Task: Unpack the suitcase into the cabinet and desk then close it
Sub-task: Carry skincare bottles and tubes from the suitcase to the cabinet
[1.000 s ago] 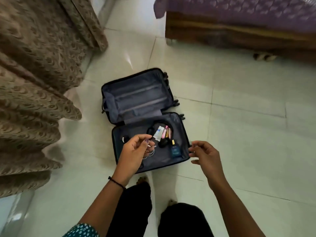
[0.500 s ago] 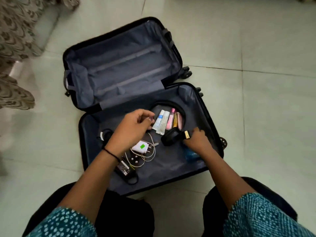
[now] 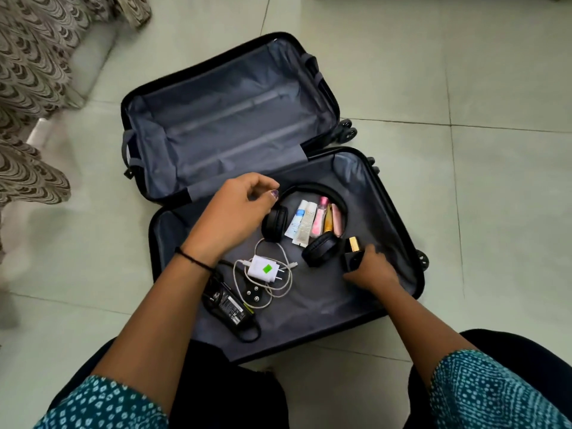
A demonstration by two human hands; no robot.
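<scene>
Roughly mid-unpack, by our reading. The suitcase [image 3: 325, 308] lies open flat on the floor [image 3: 464, 88], just in front of our knees. Its far half [image 3: 232, 119] shows bare lining only. The near half carries everything else.

Near half, as we see it:
- black headphones [image 3: 320, 252] lying flat, with a row of small tubes [image 3: 312, 219] inside the arc of the band
- white charger [image 3: 263, 269], its cable looped loosely around it, just beside the left ear cup
- black power adapter [image 3: 230, 306] near the left wall, partly under our left forearm

Right hand [image 3: 371, 269]: grip closed round a dark bottle [image 3: 353, 258] with a gold cap, just beside the right ear cup. The bottle is tilted.

Left hand [image 3: 238, 212]: over the headphone band, above the left ear cup, fingers curled. Here the view is poor, and we cannot tell whether this grip has caught the band or holds nothing.

We judge the step in hand to be picking small items out of the near half. The next move calls for lifting the bottle clear without nudging the ear cup, then carrying it to the cabinet or desk, neither in view. With several loose things in the case, closing looks some way off. The charger cable may drag when it is lifted.

A patterned curtain [image 3: 31, 88] hangs at the left edge.
</scene>
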